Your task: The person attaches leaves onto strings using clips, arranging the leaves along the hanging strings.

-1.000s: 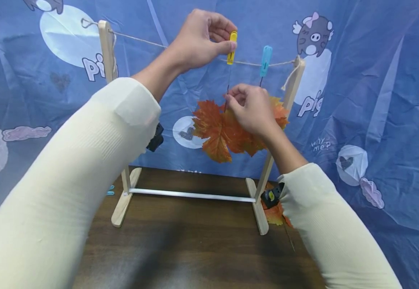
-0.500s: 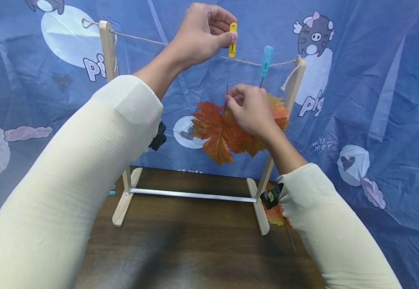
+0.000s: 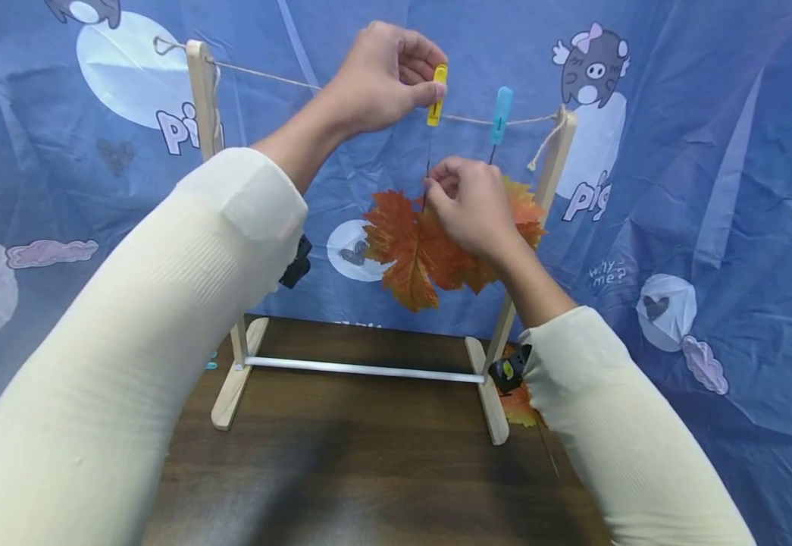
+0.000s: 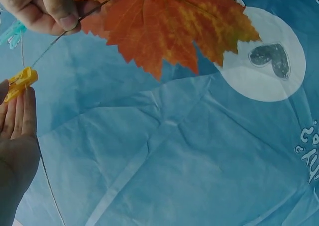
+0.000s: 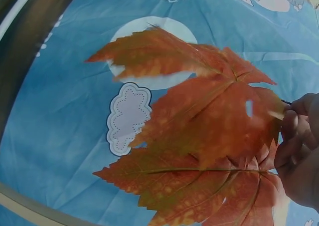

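My left hand (image 3: pixel 380 80) pinches a yellow clothespin (image 3: pixel 437 95) between thumb and fingers, at the height of the string (image 3: pixel 266 74). Below it, my right hand (image 3: pixel 476 205) pinches the dark stem of an orange artificial maple leaf (image 3: pixel 409 250). The left wrist view has the stem's thin upper end reaching the yellow clothespin (image 4: pixel 24 81); whether it is clamped I cannot tell. To the right, a light blue clothespin (image 3: pixel 501 115) on the string holds another leaf (image 3: pixel 525 206) by its stem, partly hidden behind my right hand. Both leaves overlap in the right wrist view.
The string runs between two wooden posts (image 3: pixel 202 95) of a stand joined by a white bar (image 3: pixel 361 369) near the brown table (image 3: pixel 368 462). More leaves (image 3: pixel 520 406) lie by the right foot. Light blue clothespins (image 3: pixel 212 362) show at the left. Behind hangs a blue patterned cloth (image 3: pixel 648 189).
The yellow clothespin in my left hand rose off the string half a second ago and is now back down at string level. My right hand stays nearly still with the leaf stem.
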Demonstrator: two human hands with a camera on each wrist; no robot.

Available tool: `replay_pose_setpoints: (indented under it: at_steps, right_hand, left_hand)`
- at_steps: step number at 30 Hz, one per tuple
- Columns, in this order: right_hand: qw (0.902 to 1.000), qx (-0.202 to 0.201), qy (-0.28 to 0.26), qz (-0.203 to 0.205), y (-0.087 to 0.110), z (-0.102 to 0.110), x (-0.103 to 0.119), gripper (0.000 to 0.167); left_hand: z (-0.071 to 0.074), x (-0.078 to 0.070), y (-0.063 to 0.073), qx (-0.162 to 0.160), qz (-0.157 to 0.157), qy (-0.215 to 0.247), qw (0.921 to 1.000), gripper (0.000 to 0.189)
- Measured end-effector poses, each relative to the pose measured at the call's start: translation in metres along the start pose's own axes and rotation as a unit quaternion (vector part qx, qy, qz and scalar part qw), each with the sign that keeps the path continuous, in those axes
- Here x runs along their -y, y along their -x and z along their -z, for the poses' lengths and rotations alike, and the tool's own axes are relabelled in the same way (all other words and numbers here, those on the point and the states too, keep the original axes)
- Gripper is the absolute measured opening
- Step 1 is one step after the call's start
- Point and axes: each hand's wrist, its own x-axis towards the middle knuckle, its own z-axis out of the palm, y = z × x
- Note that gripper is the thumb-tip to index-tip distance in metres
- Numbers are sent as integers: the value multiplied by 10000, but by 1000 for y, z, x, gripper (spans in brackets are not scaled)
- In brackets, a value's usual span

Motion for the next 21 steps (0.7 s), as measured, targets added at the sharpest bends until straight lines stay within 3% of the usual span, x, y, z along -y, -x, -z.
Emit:
replay_pose_setpoints:
  at_steps: [14, 21]
  right_hand:
    - [9998, -58, -77, -160, -4, 2, 0, 20]
    - [9996, -268, -81, -77, -4, 0, 0, 20]
  left_hand:
    - [-1, 0, 1, 382, 120, 167, 9991, 32]
    - [0, -2, 0, 436, 487, 718, 9953, 31]
